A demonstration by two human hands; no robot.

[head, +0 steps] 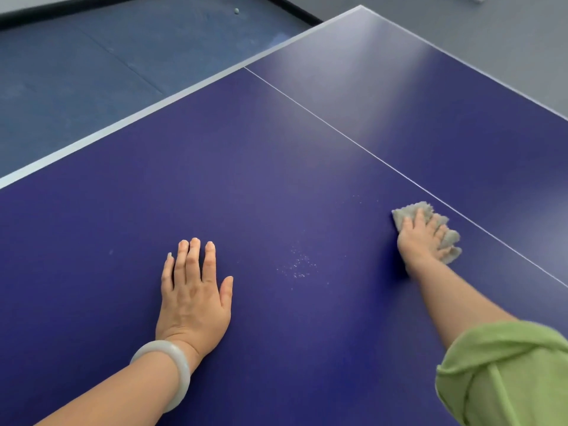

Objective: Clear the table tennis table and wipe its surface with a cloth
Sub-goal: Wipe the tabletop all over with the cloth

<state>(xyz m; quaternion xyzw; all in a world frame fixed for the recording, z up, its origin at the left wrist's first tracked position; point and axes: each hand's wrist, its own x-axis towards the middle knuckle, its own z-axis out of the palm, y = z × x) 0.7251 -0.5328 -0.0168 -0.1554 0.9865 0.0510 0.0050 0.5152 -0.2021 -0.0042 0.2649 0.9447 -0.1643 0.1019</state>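
Note:
The dark blue table tennis table (276, 167) fills most of the view, with a thin white centre line running from upper left to right. My right hand (421, 238) presses a grey cloth (408, 210) flat against the surface just short of that line, fingers spread over it. My left hand (193, 290) rests palm down on the table at lower centre, fingers straight, a pale bangle on its wrist. A patch of small white specks (296, 265) lies on the surface between the two hands.
The table's white-edged side (123, 121) runs diagonally at upper left, with blue-grey floor (92, 72) beyond it. A small ball-like object (236, 10) lies on that floor near the top. Grey floor shows past the far right edge.

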